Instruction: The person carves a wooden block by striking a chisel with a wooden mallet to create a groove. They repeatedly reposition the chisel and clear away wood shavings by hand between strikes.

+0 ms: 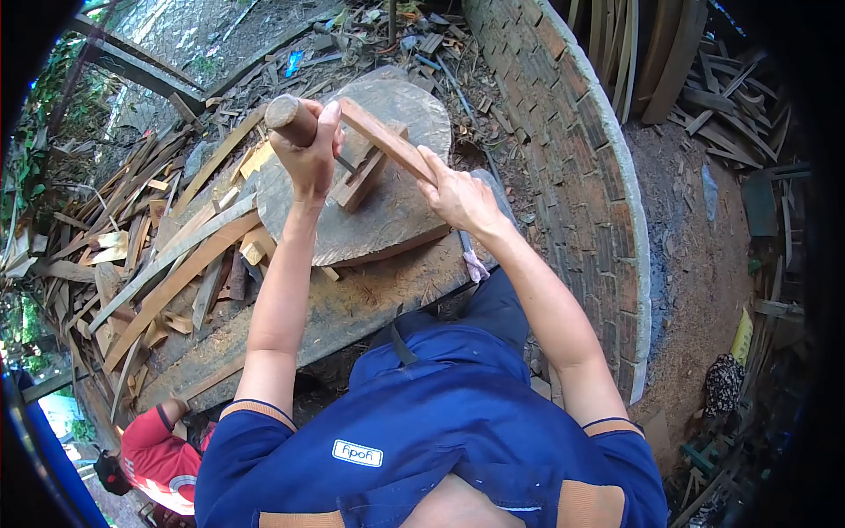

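My left hand (306, 163) is closed around the thick round wooden handle of a chisel (292, 121). The chisel's metal blade slants down to a brown wood block (358, 187), where a slot shows in the top face. My right hand (459, 198) grips one end of a flat wooden bar (383, 136). The bar's far end is beside my left hand, close to the chisel handle, and it passes over the block and hides part of it. Beneath the block is a broad round log slab (396, 224) with a worn, pale top.
Wood offcuts (167, 255) lie heaped on the left. A curved brick wall (572, 158) runs along the right, with stacked boards (673, 62) behind it. A person in a red shirt (158, 458) is at the lower left. Sawdust (378, 295) covers the surface near me.
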### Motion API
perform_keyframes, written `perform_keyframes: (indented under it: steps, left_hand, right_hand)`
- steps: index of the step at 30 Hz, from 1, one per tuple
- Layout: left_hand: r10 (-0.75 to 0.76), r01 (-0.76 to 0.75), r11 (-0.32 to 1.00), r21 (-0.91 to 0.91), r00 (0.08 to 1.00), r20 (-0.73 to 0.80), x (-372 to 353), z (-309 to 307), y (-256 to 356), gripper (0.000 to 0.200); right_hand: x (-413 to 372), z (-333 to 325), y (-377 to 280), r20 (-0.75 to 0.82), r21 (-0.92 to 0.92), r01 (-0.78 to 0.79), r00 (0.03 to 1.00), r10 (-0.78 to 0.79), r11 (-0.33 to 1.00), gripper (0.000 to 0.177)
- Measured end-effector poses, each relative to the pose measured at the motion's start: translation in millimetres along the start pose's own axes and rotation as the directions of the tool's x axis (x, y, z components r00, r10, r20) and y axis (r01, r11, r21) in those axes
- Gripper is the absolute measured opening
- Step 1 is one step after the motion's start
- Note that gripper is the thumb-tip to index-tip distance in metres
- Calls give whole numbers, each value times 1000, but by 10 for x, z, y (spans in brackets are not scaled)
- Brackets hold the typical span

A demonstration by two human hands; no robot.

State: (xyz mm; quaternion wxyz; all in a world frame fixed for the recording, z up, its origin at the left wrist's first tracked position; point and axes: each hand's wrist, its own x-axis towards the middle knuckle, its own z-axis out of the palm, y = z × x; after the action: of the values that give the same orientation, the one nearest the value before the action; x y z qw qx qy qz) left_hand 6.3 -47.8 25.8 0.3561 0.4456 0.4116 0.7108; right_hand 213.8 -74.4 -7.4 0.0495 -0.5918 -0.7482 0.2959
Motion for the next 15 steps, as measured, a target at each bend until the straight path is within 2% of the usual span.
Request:
perform_keyframes:
  steps: [8, 13, 14, 15]
  left_hand:
    - [-76, 77, 997, -32, 997, 11, 88, -10, -80, 16]
    - [-39, 36, 999, 35, 996, 76, 113, 38, -181, 16]
    - [-16, 9, 996, 84, 997, 78, 93, 63, -204, 16]
    - [3, -13, 991, 136, 997, 80, 66, 65, -229, 16]
  right_hand:
    - [-9, 10, 6, 18, 17, -5, 1000, 5, 1000, 61]
    - [14, -58, 51, 27, 21, -18, 999, 17, 1000, 61]
    - [56, -172, 82, 111, 303, -46, 994, 13, 952, 61]
    - [56, -309, 37, 195, 558, -98, 981, -15, 824, 62]
